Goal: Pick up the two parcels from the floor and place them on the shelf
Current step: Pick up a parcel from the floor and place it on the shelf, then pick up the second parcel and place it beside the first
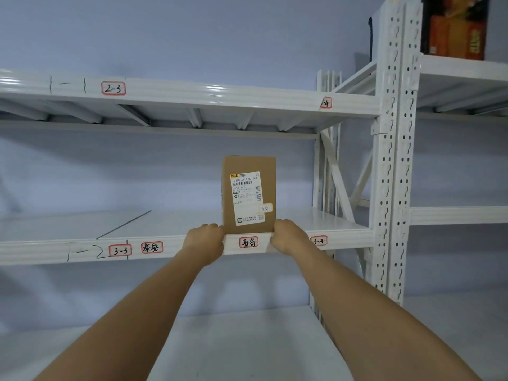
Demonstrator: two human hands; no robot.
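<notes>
A brown cardboard parcel with a white shipping label stands upright on the middle level of the white metal shelf, near its front edge above a red-framed label. My left hand grips the parcel's lower left corner and my right hand grips its lower right corner. Both arms reach up and forward. A second parcel is not visible in this view.
The shelf level above carries tags "2-3" and "-4". A perforated white upright stands to the right, with an adjoining shelf unit holding an orange and black box. A lower shelf board lies beneath my arms.
</notes>
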